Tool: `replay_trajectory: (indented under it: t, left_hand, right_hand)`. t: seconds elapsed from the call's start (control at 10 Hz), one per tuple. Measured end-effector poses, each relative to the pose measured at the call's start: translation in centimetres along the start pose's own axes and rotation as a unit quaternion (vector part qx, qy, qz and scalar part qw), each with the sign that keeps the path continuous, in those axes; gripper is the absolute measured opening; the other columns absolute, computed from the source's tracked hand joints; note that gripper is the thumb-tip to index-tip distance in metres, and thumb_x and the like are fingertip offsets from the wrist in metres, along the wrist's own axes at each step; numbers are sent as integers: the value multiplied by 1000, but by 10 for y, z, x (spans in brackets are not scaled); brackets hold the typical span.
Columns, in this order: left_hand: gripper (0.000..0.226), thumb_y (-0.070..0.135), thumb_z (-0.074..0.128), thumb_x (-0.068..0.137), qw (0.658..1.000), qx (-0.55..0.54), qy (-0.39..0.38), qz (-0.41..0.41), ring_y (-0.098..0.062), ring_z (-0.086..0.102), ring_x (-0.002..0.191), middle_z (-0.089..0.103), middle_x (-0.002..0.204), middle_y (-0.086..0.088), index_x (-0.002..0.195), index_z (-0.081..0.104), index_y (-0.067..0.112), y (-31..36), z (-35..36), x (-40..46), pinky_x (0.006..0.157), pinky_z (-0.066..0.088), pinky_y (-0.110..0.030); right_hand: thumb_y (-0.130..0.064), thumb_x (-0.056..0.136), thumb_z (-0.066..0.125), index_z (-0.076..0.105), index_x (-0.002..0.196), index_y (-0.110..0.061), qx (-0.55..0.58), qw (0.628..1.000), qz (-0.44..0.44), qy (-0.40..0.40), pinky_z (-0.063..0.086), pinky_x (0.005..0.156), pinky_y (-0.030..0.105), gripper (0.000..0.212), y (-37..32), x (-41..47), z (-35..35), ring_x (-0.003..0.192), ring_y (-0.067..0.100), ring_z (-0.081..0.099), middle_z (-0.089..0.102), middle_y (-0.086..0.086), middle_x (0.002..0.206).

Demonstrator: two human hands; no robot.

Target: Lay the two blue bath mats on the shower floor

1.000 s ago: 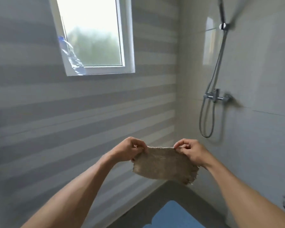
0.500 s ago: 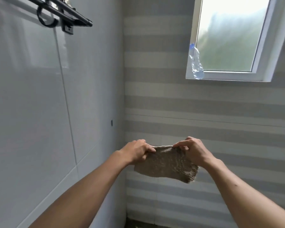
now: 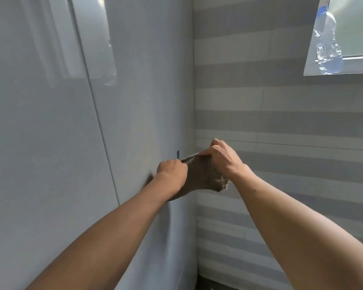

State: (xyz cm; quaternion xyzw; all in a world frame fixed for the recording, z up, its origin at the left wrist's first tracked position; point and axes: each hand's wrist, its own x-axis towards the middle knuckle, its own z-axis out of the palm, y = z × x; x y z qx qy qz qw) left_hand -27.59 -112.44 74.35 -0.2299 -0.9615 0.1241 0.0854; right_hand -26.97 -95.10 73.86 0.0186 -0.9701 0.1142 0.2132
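Glossy wall (image 3: 50,132) at left: plain grey panels with one vertical seam; no writing legible; a small dark mark (image 3: 178,153) on it just beside the cloth, too small to identify. Left hand (image 3: 172,172): closed into a fist, fingers curled out of sight around the left end of the cloth (image 3: 199,176); forearm enters from the lower left edge. Cloth: brown-grey, coarse weave, bunched between both hands and held up in front of the wall corner; lower right corner frayed; lower left part hidden behind the left wrist. Right hand (image 3: 222,158): thumb and fingers pinching the top edge of the cloth; forearm cut off by the right edge. Striped wall (image 3: 281,122): grey and white horizontal bands. Window (image 3: 344,38) at upper right, cut off by the frame; a clear plastic bottle (image 3: 327,49) stands on its sill, blue cap, contents not discernible, label not readable. Blue bath mats: not in view; only a dark sliver of floor (image 3: 203,286) shows at the bottom edge.
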Motion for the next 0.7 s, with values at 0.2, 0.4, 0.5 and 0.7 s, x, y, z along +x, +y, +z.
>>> replay_trajectory:
  t: [0.2, 0.4, 0.5, 0.7]
  left_hand:
    - [31, 11, 56, 92, 999, 21, -8, -36, -26, 58, 118, 61, 126, -8, 123, 62, 12, 4, 10, 41, 88, 48, -34]
    - [35, 15, 62, 88, 998, 56, -40, -12, -20, 58, 116, 60, 124, -3, 123, 60, 16, 20, 32, 66, 75, 44, -29]
    - [33, 13, 54, 93, 997, 34, -62, -13, -21, 58, 118, 60, 126, -4, 125, 59, 15, 25, 47, 71, 81, 44, -29]
    - [43, 20, 53, 93, 977, 55, -201, 41, -24, 53, 127, 52, 140, -4, 136, 52, 15, 36, 91, 54, 94, 48, -36]
  right_hand:
    - [-12, 98, 51, 72, 122, -29, 11, 1000, 4, 5, 49, 98, 43, 36, -17, 71, 39, 117, 32, 50, 55, 12, 118]
    - [-22, 93, 59, 77, 109, -25, 32, 998, 45, -43, 46, 73, 34, 23, -5, 91, 94, 101, 31, 59, 59, 10, 105]
    - [-14, 89, 60, 77, 95, -12, 109, 992, 55, -38, 52, 67, 40, 18, 3, 71, 119, 74, 29, 58, 68, 16, 86]
    - [-2, 86, 54, 80, 103, -23, 127, 986, 20, -103, 55, 80, 32, 37, 30, 42, 116, 87, 26, 68, 75, 11, 92]
